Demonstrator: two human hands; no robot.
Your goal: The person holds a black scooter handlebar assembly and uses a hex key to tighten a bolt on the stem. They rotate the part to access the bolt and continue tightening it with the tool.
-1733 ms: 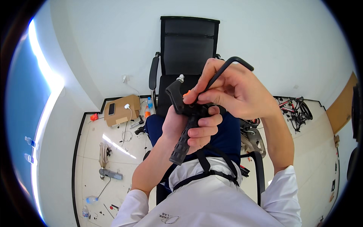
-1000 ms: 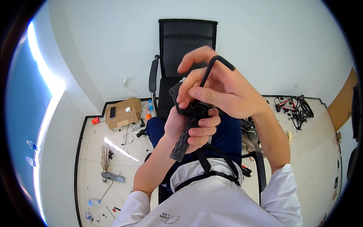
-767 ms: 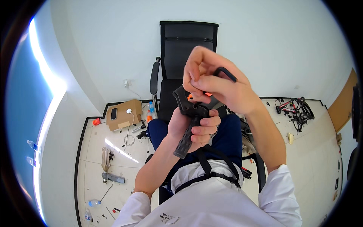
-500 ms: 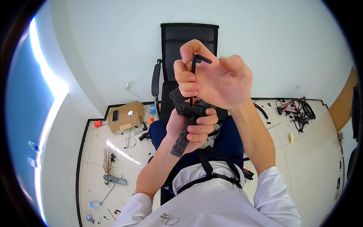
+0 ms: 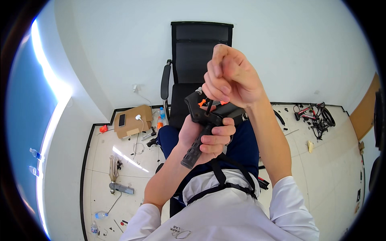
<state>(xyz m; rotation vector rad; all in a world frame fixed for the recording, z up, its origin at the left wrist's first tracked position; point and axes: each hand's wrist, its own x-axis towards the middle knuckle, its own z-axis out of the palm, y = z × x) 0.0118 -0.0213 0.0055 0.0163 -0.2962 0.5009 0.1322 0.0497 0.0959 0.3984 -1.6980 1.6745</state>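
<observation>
Half a second ago the right hand had its thumb spread wide and its palm on show, with the bent arm of the hex key in plain sight; now its fingers are curled in and its thumb is folded, so the bent arm is hidden. The hand has also moved slightly toward the right side of the black mesh chair. Its grip is narrow, holding the key, whose straight shank runs down to the black handle part; whether the tip sits in a socket I cannot tell. Small orange pieces and a silver fitting, hidden then, now show before the chair's seat.

The left hand is little changed, its grip wrapped round the handle part, which slants in front of the chair's seat, on the person's side of it.

The wall rises behind the chair, and the chair's left armrest is the nearest hard edge to the handle part on that side. The blue trousers bound the space below, nearer than the chair. Right of the chair, open air lies beyond the right forearm, above floor reaching to the bike parts; left of the chair lies a cardboard box.
</observation>
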